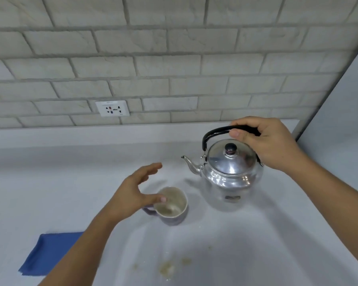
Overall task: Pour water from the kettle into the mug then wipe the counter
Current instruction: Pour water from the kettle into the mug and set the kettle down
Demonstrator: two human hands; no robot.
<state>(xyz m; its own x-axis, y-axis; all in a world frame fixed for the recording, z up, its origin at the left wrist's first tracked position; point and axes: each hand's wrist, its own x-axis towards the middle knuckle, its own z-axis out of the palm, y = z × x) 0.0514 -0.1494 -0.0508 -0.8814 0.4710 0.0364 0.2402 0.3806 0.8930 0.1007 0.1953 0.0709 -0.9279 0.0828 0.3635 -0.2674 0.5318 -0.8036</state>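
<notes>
A shiny steel kettle with a black handle and a lid knob stands upright on the pale counter, spout pointing left. My right hand is closed around the top of the black handle. A purple mug with a pale inside stands in front and left of the kettle, handle to the left. My left hand hovers open just left of the mug, thumb over its rim, not gripping it. I cannot tell whether the kettle rests on the counter or is just lifted.
A folded blue cloth lies at the near left of the counter, partly under my left forearm. Brownish stains mark the counter in front of the mug. A wall socket sits in the brick backsplash. A plain wall closes the right side.
</notes>
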